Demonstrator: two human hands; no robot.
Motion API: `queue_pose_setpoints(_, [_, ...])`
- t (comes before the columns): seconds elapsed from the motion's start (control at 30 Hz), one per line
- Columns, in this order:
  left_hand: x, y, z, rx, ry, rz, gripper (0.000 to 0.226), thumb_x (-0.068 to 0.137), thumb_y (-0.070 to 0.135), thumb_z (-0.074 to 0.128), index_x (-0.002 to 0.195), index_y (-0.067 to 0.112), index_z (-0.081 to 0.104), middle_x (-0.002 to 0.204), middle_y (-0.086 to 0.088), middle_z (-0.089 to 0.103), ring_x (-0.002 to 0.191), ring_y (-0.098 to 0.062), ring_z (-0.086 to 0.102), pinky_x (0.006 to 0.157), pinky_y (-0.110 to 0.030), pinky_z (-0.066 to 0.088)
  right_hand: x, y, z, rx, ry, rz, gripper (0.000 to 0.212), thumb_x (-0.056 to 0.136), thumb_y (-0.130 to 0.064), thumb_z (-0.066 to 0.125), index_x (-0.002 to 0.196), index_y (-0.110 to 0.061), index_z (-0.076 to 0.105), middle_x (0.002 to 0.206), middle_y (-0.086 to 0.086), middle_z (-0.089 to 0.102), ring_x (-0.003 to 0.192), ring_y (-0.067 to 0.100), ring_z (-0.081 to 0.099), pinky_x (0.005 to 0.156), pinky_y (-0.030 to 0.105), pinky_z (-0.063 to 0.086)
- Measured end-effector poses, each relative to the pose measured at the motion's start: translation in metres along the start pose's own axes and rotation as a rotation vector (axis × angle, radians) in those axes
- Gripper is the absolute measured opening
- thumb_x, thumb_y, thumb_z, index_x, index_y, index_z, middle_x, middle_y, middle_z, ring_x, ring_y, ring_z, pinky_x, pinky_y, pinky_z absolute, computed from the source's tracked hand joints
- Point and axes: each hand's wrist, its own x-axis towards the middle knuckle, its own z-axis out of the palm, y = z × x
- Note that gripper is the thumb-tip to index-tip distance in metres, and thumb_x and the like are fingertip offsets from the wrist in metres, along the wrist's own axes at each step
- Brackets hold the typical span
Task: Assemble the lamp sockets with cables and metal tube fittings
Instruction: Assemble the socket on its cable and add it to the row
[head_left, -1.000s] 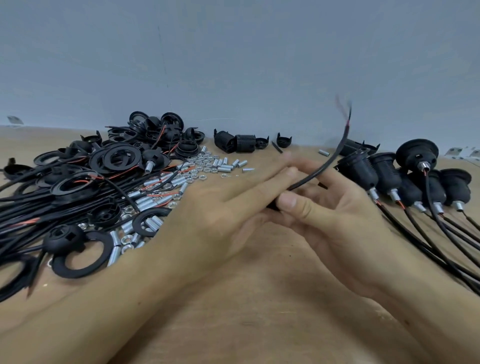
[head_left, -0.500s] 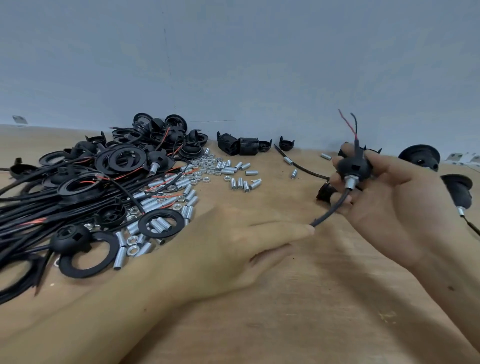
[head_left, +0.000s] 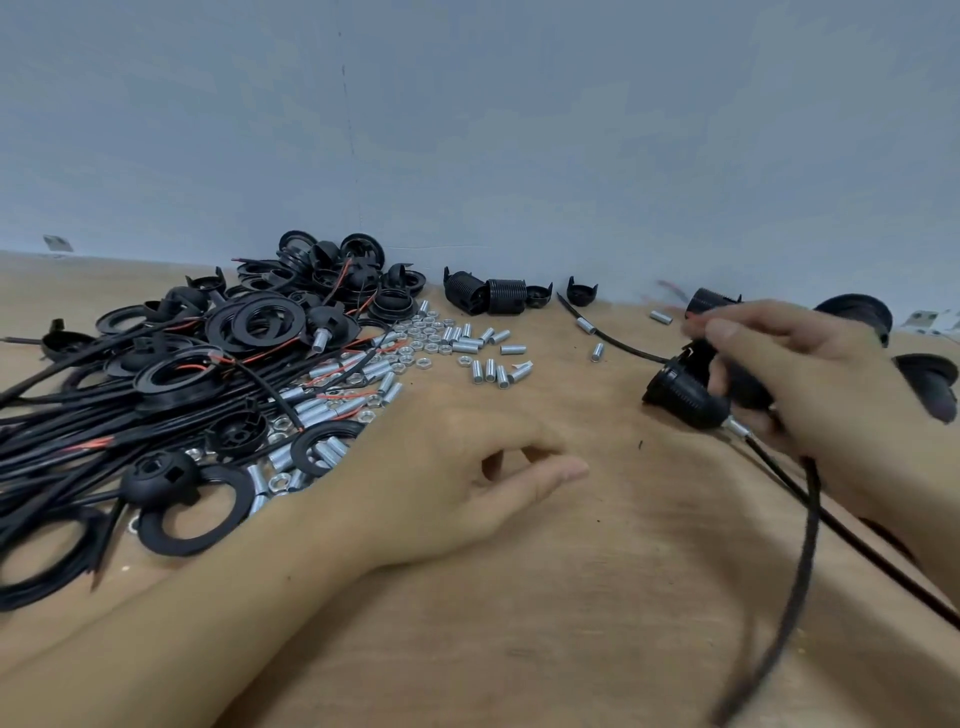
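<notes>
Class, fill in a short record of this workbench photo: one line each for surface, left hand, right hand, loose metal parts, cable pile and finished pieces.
surface: wooden table
left hand: resting on the table, fingers loosely curled, holding nothing
right hand: grips a black lamp socket with a cable hanging from it
loose metal parts: metal tubes and nuts, mid-table
cable pile: left, mixed with black rings
finished pieces: sockets at far right, partly hidden

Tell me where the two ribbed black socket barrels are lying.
In the head view the ribbed socket barrels lie side by side at the table's far edge against the wall, centre, just behind the loose metal tubes.
</notes>
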Motion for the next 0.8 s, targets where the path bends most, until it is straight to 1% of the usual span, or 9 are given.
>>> queue_pose_setpoints(0.1, [0.003,-0.006,-0.001,0.055,0.077,-0.042,0.019,0.091,0.033,0.067,0.099,0.018,0.077,0.071,0.010,0.069,0.055,-0.008,0.055,0.059,-0.016,0.043,-0.007,0.011,0.011,-0.191,-0.145,-0.148,0.019,0.094,-0.030,0.059,0.083,-0.026,0.074,0.060,0.004,0.055,0.044,0.010,0.042,0.039,0.015,0.032])
queue_pose_setpoints(0.2, [0.002,-0.003,0.007,-0.078,0.146,-0.141,0.042,0.088,0.043,0.064,0.123,0.020,0.064,0.088,0.016,0.071,0.054,-0.007,0.057,0.061,-0.012,0.042,-0.020,0.017,0.025,-0.243,-0.365,-0.247,0.020,0.090,-0.041,0.056,0.086,-0.032,0.073,0.062,0.002,0.057,0.050,0.005,0.045,0.047,0.016,0.036])
queue_pose_setpoints(0.27, [0.003,-0.001,0.011,-0.163,0.193,-0.184,0.048,0.086,0.043,0.069,0.129,0.024,0.059,0.091,0.016,0.070,0.053,-0.009,0.059,0.057,-0.011,0.042,-0.027,0.017,0.032,-0.235,-0.466,-0.312,0.017,0.092,-0.040,0.056,0.088,-0.035,0.072,0.063,0.000,0.058,0.052,0.002,0.047,0.050,0.013,0.037])
queue_pose_setpoints(0.37, [0.004,-0.002,0.009,-0.226,0.232,-0.244,0.026,0.085,0.034,0.072,0.109,0.027,0.070,0.079,0.013,0.069,0.052,-0.011,0.057,0.051,-0.012,0.039,-0.031,0.017,0.034,-0.302,-0.535,-0.365,0.018,0.096,-0.041,0.055,0.092,-0.033,0.071,0.066,-0.005,0.060,0.057,0.005,0.052,0.054,0.013,0.039])
queue_pose_setpoints(0.4, [0.004,-0.003,0.008,-0.198,0.206,-0.228,0.015,0.085,0.034,0.072,0.097,0.025,0.074,0.072,0.011,0.068,0.053,-0.012,0.055,0.052,-0.013,0.038,-0.031,0.017,0.034,-0.310,-0.539,-0.355,0.020,0.095,-0.043,0.054,0.092,-0.031,0.071,0.067,-0.005,0.060,0.058,0.006,0.053,0.054,0.017,0.042])
queue_pose_setpoints(0.47, [0.003,-0.003,0.006,-0.122,0.165,-0.216,0.015,0.086,0.036,0.070,0.085,0.023,0.077,0.065,0.011,0.064,0.055,-0.011,0.054,0.054,-0.015,0.038,-0.032,0.017,0.034,-0.301,-0.543,-0.313,0.025,0.095,-0.045,0.053,0.090,-0.029,0.071,0.070,-0.001,0.062,0.061,0.014,0.056,0.057,0.033,0.049])
queue_pose_setpoints(0.53, [0.002,-0.004,0.007,-0.065,0.150,-0.227,0.018,0.087,0.041,0.067,0.083,0.025,0.077,0.062,0.013,0.062,0.055,-0.009,0.054,0.054,-0.025,0.044,-0.031,0.017,0.035,-0.373,-0.550,-0.304,0.025,0.092,-0.046,0.051,0.086,-0.029,0.069,0.074,-0.001,0.066,0.068,0.018,0.061,0.068,0.042,0.051])
queue_pose_setpoints(0.63, [0.001,-0.004,0.010,-0.025,0.139,-0.268,0.021,0.086,0.044,0.065,0.084,0.027,0.077,0.062,0.013,0.063,0.056,-0.012,0.058,0.055,-0.036,0.049,-0.030,0.018,0.038,-0.493,-0.572,-0.309,0.022,0.093,-0.043,0.051,0.083,-0.029,0.065,0.077,-0.003,0.067,0.071,0.016,0.061,0.071,0.040,0.048])
queue_pose_setpoints(0.8, [0.002,-0.004,0.009,-0.034,0.253,-0.335,0.016,0.083,0.041,0.068,0.079,0.028,0.075,0.057,0.016,0.064,0.049,-0.010,0.058,0.053,-0.028,0.049,-0.030,0.018,0.036,-0.574,-0.555,-0.307,0.027,0.093,-0.048,0.047,0.085,-0.029,0.064,0.074,-0.007,0.065,0.066,0.012,0.058,0.065,0.038,0.048])
